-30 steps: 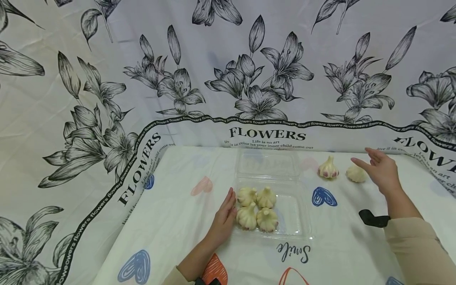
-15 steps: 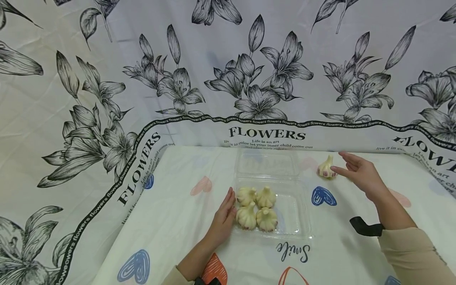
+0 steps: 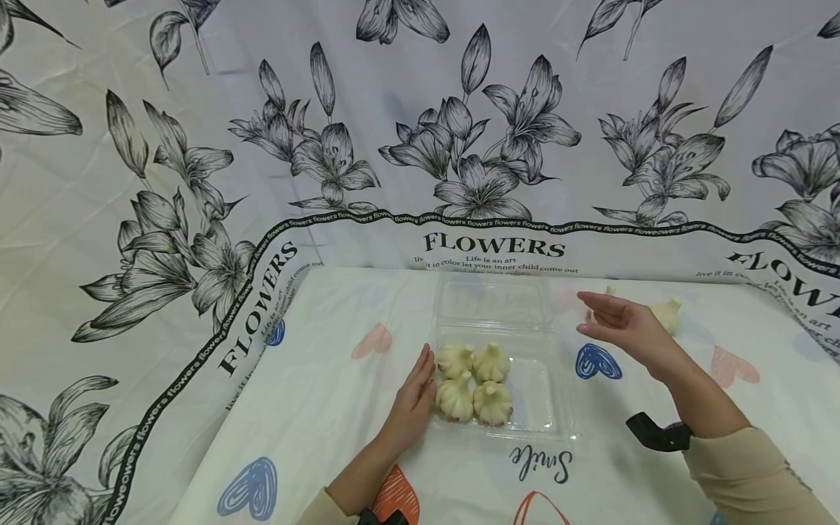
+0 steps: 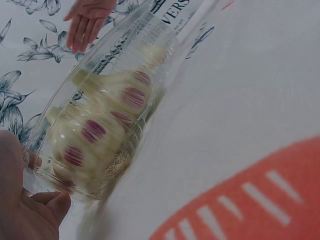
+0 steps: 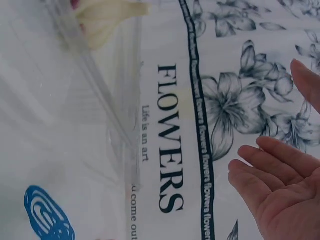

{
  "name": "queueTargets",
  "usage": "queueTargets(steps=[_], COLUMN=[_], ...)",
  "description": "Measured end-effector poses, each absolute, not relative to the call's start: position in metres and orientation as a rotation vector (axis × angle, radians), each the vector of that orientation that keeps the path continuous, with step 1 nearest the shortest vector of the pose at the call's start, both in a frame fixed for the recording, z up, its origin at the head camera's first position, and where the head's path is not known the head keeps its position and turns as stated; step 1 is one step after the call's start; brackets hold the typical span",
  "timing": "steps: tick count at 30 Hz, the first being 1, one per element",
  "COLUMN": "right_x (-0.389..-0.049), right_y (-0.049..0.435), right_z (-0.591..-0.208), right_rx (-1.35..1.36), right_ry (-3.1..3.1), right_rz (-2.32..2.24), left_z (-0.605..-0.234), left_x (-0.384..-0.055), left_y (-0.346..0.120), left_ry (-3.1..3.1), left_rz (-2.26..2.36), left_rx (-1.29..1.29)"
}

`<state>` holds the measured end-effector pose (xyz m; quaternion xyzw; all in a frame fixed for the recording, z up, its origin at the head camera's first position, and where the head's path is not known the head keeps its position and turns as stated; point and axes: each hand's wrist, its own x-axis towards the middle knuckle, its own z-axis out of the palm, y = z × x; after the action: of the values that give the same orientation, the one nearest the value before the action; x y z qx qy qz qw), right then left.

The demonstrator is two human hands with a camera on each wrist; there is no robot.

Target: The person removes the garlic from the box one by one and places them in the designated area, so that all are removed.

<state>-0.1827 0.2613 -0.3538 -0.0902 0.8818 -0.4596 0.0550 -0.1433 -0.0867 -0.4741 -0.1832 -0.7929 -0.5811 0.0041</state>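
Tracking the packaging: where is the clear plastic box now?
In the head view, the clear plastic box lies open near centre, just right of the left hand, holding four whitish garlic bulbs.

Flower-print backdrop (image 3: 394,95), heart-print counter cloth (image 3: 341,386)
Black FLOWERS lettering (image 3: 494,246) sits beneath a wavy dark band (image 3: 485,223) on the backdrop; blue and pink hearts (image 3: 598,362) and an upside-down Smile (image 3: 541,465) mark the cloth.

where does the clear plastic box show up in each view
Head: open clear box, right of center, lower half.
Left wrist: box, left of center, slanting up rightward.
Right wrist: box, partial, upper left.
Shared landmark: garlic in the box, only partly visible from the right wrist.
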Motion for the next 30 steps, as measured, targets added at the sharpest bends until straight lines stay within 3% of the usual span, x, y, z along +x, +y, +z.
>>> queueTargets(steps=[14, 30], right_x=[-0.169, -0.154], right_y=[0.213, 0.170], right_z=[-0.364, -0.372], right_rx=[-0.560, -0.654], right_ry=[2.210, 2.033], right_rz=[-1.590, -1.511], left_z=[-0.458, -0.474], left_x=[-0.138, -0.143], left_y=[-0.085, -0.086], left_ry=[-2.511, -2.480], left_rz=[-1.831, -1.835], left_rx=[-0.536, -0.566])
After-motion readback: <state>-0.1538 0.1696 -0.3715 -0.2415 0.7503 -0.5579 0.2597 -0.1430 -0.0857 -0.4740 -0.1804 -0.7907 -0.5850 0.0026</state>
